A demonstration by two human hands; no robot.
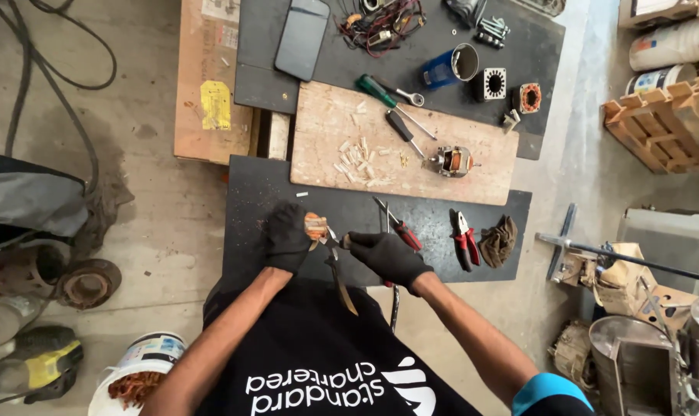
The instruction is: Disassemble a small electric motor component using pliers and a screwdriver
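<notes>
Both hands wear black gloves and meet close together just above the near edge of the desk (pixel 288 192). The left hand (pixel 288 237) is closed around a small copper-wound motor part (pixel 315 226), holding it up off the black mat with the winding facing toward the other hand. The right hand (pixel 386 256) is closed on the grip of a slim hand tool (pixel 338 270), probably cutters or pliers, whose head touches the wound part from its right side. The tool's long axis runs from that contact point down and toward the person's body, so its handles trail over the black shirt while the working end sits between the two hands. The wound part thus lies just left of the tool tip and is carried wholly by the left hand; the right hand is the nearer one to the spare tools.

Just beyond the right hand lies a red-handled screwdriver (pixel 399 229), angled across the mat. Further right are red-handled pliers (pixel 464 239) and a crumpled brown rag (pixel 500 240). On the wooden board (pixel 326 108) behind sit a scatter of pale slips (pixel 361 162), a small motor armature (pixel 451 161) and more screwdrivers (pixel 380 91).
</notes>
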